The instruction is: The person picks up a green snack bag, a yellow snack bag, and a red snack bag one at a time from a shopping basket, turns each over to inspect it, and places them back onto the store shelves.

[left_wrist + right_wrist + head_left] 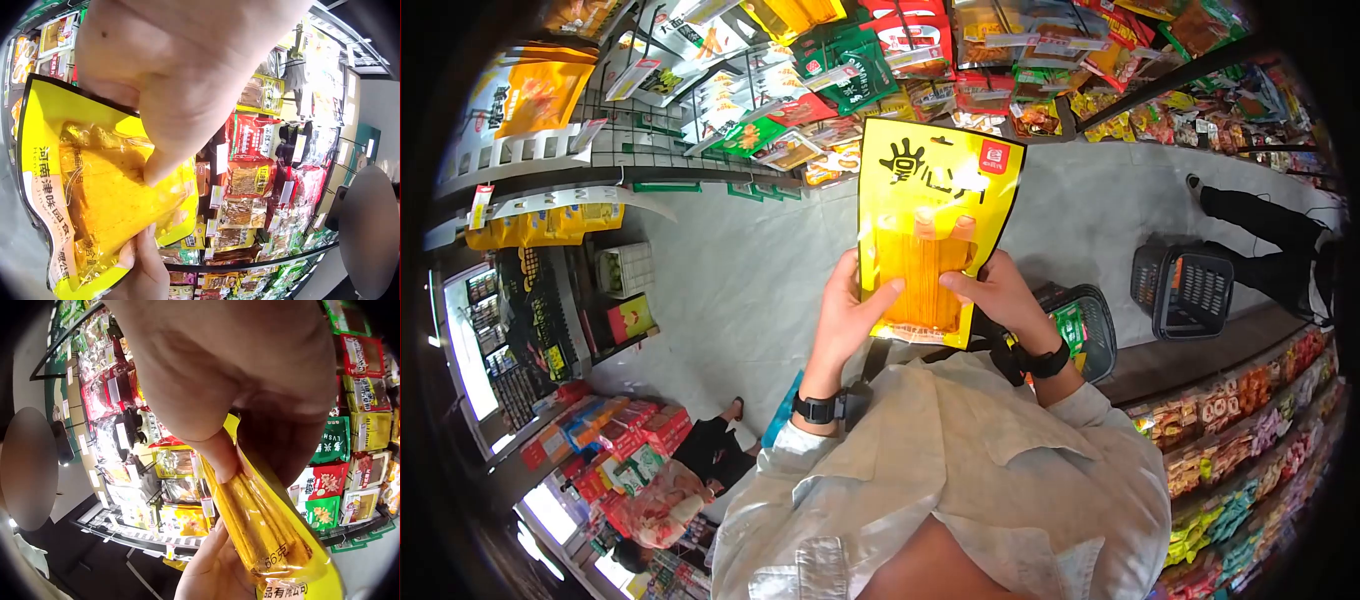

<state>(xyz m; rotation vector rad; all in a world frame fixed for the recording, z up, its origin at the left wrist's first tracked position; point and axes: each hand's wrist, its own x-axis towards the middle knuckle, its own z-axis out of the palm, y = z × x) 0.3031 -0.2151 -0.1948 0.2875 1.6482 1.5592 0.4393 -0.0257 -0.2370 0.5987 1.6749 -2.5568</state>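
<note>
A yellow snack packet (930,215) with black lettering and a clear window is held upright before the chest. The left hand (850,308) grips its lower left side, thumb on the window, and the right hand (1005,298) grips the lower right side the same way. In the left wrist view the packet (106,206) shows orange strips, with the left hand (169,81) pinching its edge. The right wrist view has the right hand (237,381) with its thumb on the packet (262,525). Fingers behind the packet are mostly hidden.
Hanging snack packets (850,70) fill a rack in front. A grey basket (1085,325) with green packets is beside the right forearm. Another basket (1185,292) stands near a person in black trousers (1265,220). Shelves of snacks (1250,440) line the right; red boxes (630,425) are lower left.
</note>
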